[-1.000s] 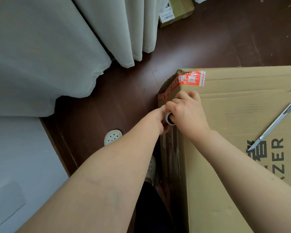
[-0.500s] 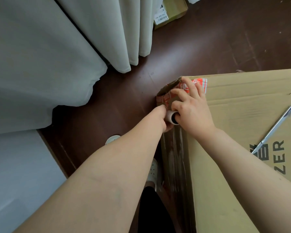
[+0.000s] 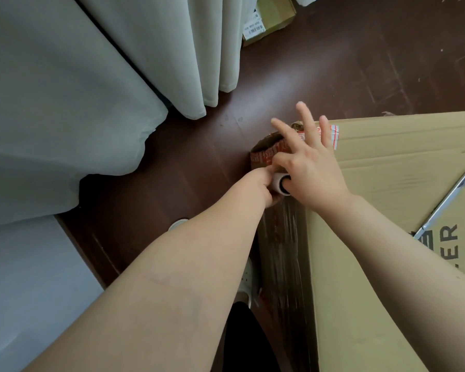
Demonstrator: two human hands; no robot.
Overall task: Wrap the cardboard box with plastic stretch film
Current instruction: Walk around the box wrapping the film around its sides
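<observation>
A large brown cardboard box point(image 3: 381, 162) fills the right side, with red and white tape on its far left corner. Shiny stretch film point(image 3: 282, 245) lies taut along the box's left side wall. The stretch film roll point(image 3: 279, 183) stands upright at the box's left edge; only its white core end shows. My left hand point(image 3: 263, 185) grips the roll from the left, mostly hidden behind my wrist. My right hand point(image 3: 309, 167) rests over the roll's top with the thumb in the core, its fingers spread and lifted above the taped corner.
A silver utility knife point(image 3: 446, 201) lies on the box top at right. Pale curtains point(image 3: 134, 57) hang at the left and back over the dark wood floor point(image 3: 320, 76). A small cardboard parcel point(image 3: 269, 22) sits at the top. White slippers point(image 3: 246, 277) show beside the box.
The roll has travelled along the box's side toward the taped corner. My right hand's fingers, curled over the roll before, have opened and lifted over the corner.
</observation>
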